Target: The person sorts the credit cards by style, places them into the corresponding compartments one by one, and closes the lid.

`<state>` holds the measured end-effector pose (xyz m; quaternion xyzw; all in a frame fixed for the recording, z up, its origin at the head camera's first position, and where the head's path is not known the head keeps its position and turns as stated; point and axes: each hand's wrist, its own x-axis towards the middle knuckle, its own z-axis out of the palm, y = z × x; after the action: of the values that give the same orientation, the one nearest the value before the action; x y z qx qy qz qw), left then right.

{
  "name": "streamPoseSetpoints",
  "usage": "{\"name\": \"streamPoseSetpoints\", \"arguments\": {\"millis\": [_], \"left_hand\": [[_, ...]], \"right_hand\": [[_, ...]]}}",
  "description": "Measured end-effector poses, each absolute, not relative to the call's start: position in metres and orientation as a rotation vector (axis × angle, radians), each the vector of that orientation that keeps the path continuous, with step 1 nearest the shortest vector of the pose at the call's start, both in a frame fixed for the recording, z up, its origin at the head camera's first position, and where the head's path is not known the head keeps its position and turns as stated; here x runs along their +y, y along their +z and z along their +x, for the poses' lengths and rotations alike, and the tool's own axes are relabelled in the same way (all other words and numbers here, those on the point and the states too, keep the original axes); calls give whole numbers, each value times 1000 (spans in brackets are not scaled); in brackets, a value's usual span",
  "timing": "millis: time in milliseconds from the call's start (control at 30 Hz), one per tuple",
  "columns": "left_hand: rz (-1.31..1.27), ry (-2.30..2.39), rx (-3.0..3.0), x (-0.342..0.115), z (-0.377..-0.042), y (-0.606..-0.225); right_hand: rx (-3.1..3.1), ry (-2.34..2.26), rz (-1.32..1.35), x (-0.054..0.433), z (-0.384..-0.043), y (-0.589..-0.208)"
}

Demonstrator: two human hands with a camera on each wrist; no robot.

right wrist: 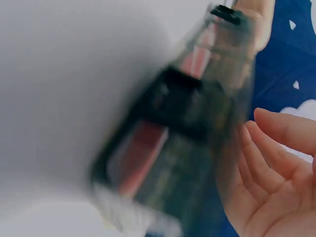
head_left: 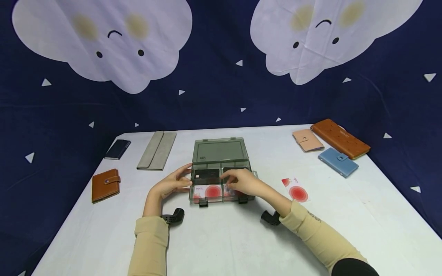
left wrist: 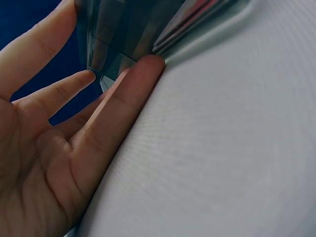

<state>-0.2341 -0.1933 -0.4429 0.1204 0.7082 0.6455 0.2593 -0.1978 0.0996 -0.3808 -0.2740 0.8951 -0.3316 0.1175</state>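
Note:
A translucent grey-green plastic box (head_left: 220, 149) stands with its lid raised and leaning back. Inside, a black card (head_left: 207, 174) lies in the back left compartment and a white card with a red circle (head_left: 213, 191) in the front left one. A dark card in the back right compartment and a red-and-white one in the front right are partly covered. My left hand (head_left: 170, 183) touches the box's left side with extended fingers (left wrist: 143, 74). Over the right compartments reaches my right hand (head_left: 243, 181), its relaxed fingers (right wrist: 269, 148) inside, nothing showing between them and the thumb.
To the box's right lies a loose red-and-white card (head_left: 297, 191). Farther right are a pink card holder (head_left: 307, 140), a long brown wallet (head_left: 340, 138) and a blue wallet (head_left: 337, 162). On the left lie a grey wallet (head_left: 157, 150), a black one (head_left: 117, 149) and a brown one (head_left: 105, 185).

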Motion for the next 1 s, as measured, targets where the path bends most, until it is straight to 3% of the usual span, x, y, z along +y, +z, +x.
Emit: {"name": "streamPoseSetpoints", "arguments": {"millis": [300, 600, 1000], "left_hand": [[330, 1739, 1916, -193, -234, -445], [320, 1737, 1924, -192, -234, -446], [313, 1735, 1935, -192, -233, -443]], "right_hand": [[2709, -1142, -629, 173, -199, -374], [2656, -993, -406, 246, -191, -393], [2757, -572, -201, 270, -181, -393]]}}
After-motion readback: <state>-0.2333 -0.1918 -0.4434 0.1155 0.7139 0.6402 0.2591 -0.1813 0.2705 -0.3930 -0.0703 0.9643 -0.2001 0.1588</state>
